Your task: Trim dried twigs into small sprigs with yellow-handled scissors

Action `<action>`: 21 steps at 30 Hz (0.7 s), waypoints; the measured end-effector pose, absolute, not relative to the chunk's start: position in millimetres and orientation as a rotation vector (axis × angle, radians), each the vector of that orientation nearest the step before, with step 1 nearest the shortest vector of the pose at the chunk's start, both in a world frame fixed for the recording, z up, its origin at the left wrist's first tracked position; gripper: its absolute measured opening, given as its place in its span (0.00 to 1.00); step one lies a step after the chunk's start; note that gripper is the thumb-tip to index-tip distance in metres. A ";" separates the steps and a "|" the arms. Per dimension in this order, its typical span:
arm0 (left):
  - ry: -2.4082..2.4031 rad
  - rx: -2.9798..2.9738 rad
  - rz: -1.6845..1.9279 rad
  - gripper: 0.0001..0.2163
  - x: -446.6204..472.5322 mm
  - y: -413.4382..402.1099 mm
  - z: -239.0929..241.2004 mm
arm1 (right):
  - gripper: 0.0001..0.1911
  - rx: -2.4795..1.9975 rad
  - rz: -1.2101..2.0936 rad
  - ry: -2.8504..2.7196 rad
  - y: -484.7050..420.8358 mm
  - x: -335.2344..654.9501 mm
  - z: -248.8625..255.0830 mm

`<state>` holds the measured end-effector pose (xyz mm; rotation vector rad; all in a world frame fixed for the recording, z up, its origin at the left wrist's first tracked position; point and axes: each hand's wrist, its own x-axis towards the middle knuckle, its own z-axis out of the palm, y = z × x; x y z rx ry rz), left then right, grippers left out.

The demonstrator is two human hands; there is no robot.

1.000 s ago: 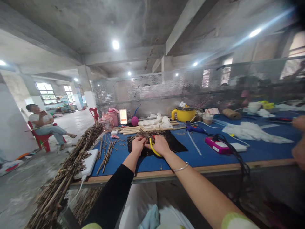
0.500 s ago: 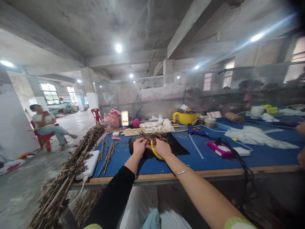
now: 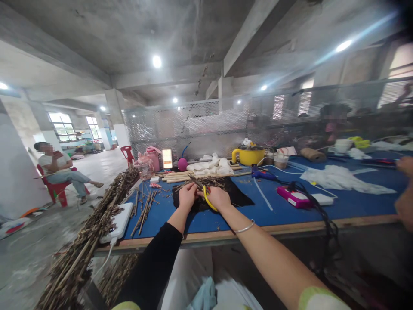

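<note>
My right hand [image 3: 218, 197] is closed round yellow-handled scissors [image 3: 206, 198] whose blades point up and left into a bunch of dry twigs [image 3: 193, 182]. My left hand [image 3: 187, 194] is closed on that bunch right beside the blades. Both hands rest over a black cloth [image 3: 235, 193] spread on the blue table [image 3: 274, 215]. A silver bangle [image 3: 244, 227] circles my right wrist.
A long heap of dry branches [image 3: 97, 232] and a white power bank [image 3: 120, 219] lie at the table's left end. Bamboo sticks [image 3: 180, 175], white cloth [image 3: 211, 165], a yellow pot [image 3: 250, 155], a blue glue gun [image 3: 263, 174] and a pink box [image 3: 295, 197] stand behind and right. A person [image 3: 60, 168] sits far left.
The hands stay together on the twigs and scissors over the black cloth; only the camera has shifted slightly up and down.
</note>
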<state>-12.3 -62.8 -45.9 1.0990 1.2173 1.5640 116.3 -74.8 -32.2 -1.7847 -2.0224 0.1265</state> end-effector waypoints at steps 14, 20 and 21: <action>1.577 1.681 1.614 0.08 -23.8 -67.3 -42.6 | 0.36 -1.718 0.017 -2.020 -71.2 116.4 -38.9; 1.661 1.863 1.564 0.09 -22.2 -71.0 -41.7 | 0.37 -1.704 0.014 -2.015 -69.4 116.5 -40.8; 1.663 1.865 1.576 0.10 -22.3 -70.6 -41.9 | 0.36 -1.714 0.031 -2.015 -69.3 116.4 -40.9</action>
